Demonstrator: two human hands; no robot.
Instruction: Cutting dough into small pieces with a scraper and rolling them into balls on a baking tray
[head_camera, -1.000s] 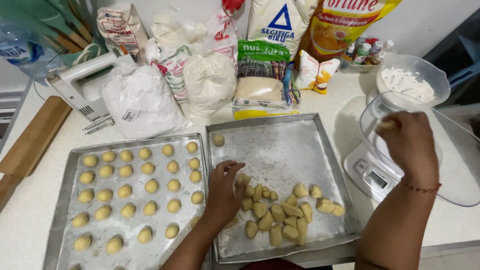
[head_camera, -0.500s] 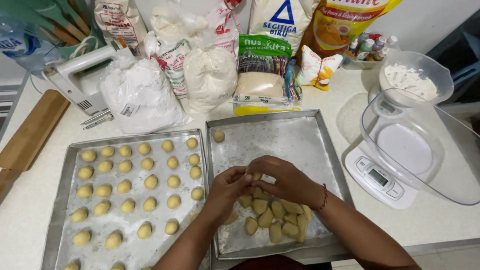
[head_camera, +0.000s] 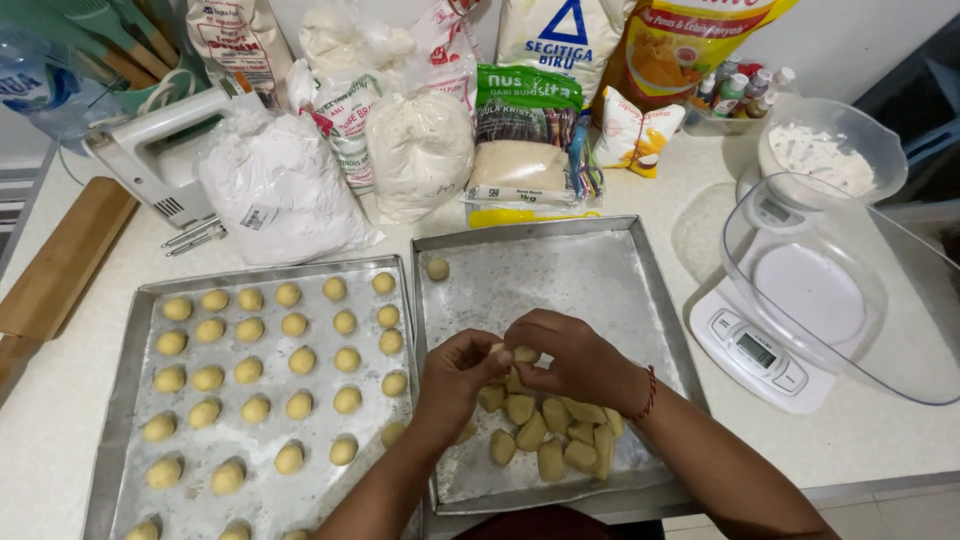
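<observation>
Hands (head_camera: 465, 375) (head_camera: 570, 358) pinch dough piece (head_camera: 524, 354), axis seemingly left-right.

Two bare forearms enter from the lower edge of the frame and end in two bare hands near the centre; no sleeves show anywhere along them, and no gloves cover the fingers; the left hand (head_camera: 458, 375) carries no ring or band that can be seen; the right hand (head_camera: 570, 358) has a thin red cord bracelet (head_camera: 650, 392) around its wrist, lower right of centre; a dark maroon strip of clothing (head_camera: 545, 524) shows at the bottom edge between the arms.
</observation>
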